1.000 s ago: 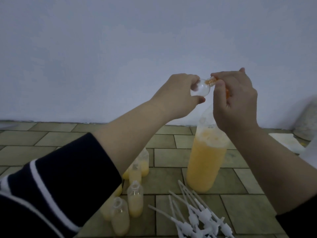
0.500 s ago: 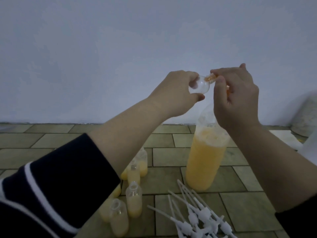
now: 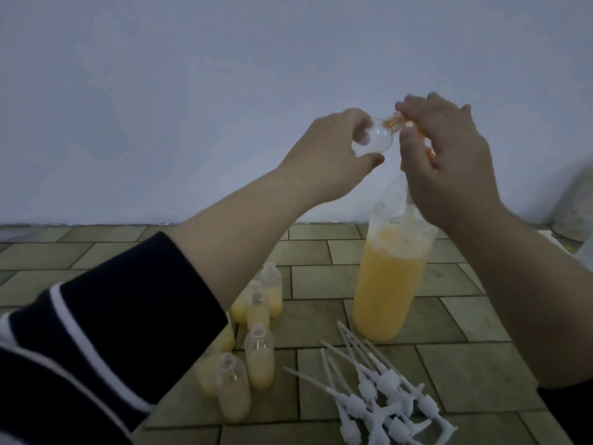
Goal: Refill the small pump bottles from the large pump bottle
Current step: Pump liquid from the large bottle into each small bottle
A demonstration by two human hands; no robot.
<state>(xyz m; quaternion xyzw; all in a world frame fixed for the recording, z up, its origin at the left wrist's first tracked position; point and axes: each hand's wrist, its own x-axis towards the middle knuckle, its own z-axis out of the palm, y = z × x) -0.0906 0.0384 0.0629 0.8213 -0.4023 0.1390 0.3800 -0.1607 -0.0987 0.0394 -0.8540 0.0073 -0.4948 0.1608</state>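
My left hand [image 3: 324, 155] grips a small clear bottle [image 3: 150, 139], tilted on its side with its neck toward the orange pump spout [image 3: 393, 120] of the large bottle [image 3: 388, 284]. My right hand [image 3: 449, 162] is curled over the pump head, which it mostly hides. The large bottle stands on the tiled floor, about two-thirds full of orange-yellow liquid. Several small open bottles [image 3: 258, 358] holding yellow liquid stand to its left.
A pile of white pump tops with long tubes [image 3: 378, 396] lies on the tiles [image 3: 475, 380] in front of the large bottle. A pale wall runs behind. A grey object [image 3: 574, 207] sits at the far right edge.
Both hands and the small bottle have risen slightly in the view and drifted a little left; the grip is unchanged.
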